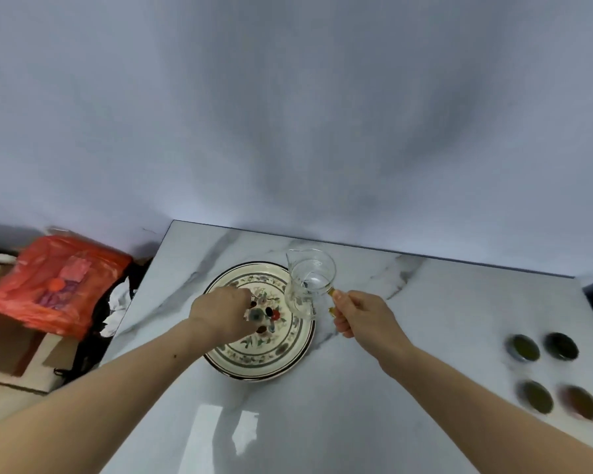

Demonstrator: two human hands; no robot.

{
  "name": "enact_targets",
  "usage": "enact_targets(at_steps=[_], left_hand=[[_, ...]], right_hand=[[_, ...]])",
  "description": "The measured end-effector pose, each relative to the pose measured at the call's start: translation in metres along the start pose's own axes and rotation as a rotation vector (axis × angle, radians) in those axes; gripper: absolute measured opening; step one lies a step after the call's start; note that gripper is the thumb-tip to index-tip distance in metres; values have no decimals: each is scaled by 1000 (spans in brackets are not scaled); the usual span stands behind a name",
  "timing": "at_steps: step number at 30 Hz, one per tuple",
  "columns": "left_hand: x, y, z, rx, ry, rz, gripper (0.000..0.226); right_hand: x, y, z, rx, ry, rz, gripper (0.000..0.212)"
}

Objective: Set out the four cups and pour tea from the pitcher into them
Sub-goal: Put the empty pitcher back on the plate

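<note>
On the marble counter [356, 388], four small round cups [553, 374] stand in a two-by-two group near the right edge, well apart from everything else. They are blurred, but each shows a dark inside, greenish in three and reddish-brown in the fourth, which may be tea or may be glaze; I cannot tell which. Judged from that, the setting-out looks done, and the pouring may be done as well.

Toward the middle of the counter lies a floral plate [288, 350] with a dark rim. The right hand [360, 316] is closed around the amber handle of the glass pitcher [308, 285], holding it upright at the plate's right edge; whether its base touches the plate or hangs just above is not clear. The pitcher looks nearly empty, with at most a little clear liquid low down.

The left hand [223, 313] is over the centre of the plate, fingers curled downward, seemingly on or around something small and pale. What it is, and whether the fingers actually grip it, I cannot tell.

Off the counter's left side sits a red plastic bag [55, 285] on some clutter.

If the cups are indeed filled, little is left beyond putting the pitcher down; if they are empty, all four pours remain and the pitcher appears short of tea.
</note>
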State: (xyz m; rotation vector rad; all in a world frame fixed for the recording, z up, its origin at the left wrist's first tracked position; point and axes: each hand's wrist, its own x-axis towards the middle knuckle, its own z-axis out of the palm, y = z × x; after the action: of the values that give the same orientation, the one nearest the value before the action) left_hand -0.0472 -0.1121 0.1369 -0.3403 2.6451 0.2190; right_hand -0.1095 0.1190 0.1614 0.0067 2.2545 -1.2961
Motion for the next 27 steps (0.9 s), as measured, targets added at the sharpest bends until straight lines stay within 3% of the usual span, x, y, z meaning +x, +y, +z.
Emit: enact_targets(at_steps=[7,15,27], left_hand=[[16,-37,35,37,-38,60,42],[21,-66,75,100,52,75,36],[20,-75,89,119,112,114,32]], right_hand=[[11,21,78,106,72,95,37],[25,45,147,173,97,120,35],[24,58,180,205,117,135,35]])
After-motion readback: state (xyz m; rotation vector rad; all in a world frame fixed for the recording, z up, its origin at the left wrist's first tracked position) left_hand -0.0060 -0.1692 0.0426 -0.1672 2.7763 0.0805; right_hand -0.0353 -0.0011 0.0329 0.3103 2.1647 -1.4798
